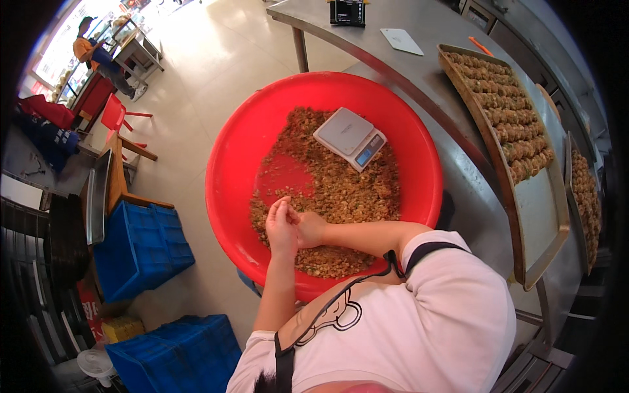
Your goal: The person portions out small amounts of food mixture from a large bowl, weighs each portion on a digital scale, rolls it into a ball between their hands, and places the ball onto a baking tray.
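Observation:
In front of me a large round red plastic basin (231,162) holds a loose, crumbly brown mixture (344,201) with pale bits and green flecks. My left hand (282,223) and my right hand (310,230) meet over the near left part of the mixture. The fingers are curled against each other, and whatever may lie between the palms is hidden. On the mixture, toward the basin's far right, sits a white digital kitchen scale (346,132) with a lit display. Its weighing plate carries nothing. Red basin floor shows through left of the scale.
At right, a steel table (417,83) bears a metal baking tray (538,236) with rows of brown balls, a second filled tray (585,206), a white card (401,41) and a black device (348,12). Blue crates (142,245) stand left. A person (96,54) stands far left.

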Demonstrator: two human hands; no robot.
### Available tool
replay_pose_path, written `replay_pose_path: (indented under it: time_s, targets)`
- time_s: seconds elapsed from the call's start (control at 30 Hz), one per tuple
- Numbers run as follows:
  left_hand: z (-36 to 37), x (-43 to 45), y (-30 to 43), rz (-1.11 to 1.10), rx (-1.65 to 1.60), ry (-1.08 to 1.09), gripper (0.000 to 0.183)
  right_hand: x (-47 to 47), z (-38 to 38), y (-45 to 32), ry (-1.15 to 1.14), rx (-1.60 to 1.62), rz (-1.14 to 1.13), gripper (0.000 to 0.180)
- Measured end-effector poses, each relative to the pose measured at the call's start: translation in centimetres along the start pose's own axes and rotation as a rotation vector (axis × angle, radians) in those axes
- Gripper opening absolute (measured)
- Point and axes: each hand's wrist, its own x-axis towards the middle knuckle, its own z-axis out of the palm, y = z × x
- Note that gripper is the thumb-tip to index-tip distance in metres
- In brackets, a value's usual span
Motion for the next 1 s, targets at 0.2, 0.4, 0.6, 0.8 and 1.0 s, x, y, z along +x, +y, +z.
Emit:
replay_pose_path:
  time_s: [0.2,0.4,0.6,0.8,1.0]
  targets:
    - [-3.4,0.4,-2.4,0.025,0.046,0.272,0.030,-1.2,-5.1,-2.2,0.367,0.275,0.306,0.040]
    - [0.2,-0.9,-2.6,-0.601,-0.357,0.028,0.050,-2.7,-5.3,-2.4,0.432,0.092,-0.018,0.047]
    - [-2.4,0.2,-5.5,-0.460,-0.327,-0.001,0.047,-2.3,-4.2,-2.0,0.485,-0.182,-0.020,0.041]
    - [-1.0,-0.5,-4.5,-0.581,0.197,0.073,0.052,-1.6,-8.6,-0.3,0.307,0.311,0.364,0.030]
    - [-0.2,-1.0,-3.0,-0.618,-0.338,-0.182,0.080,-1.7,-7.8,-1.4,0.740,0.075,-0.242,0.029]
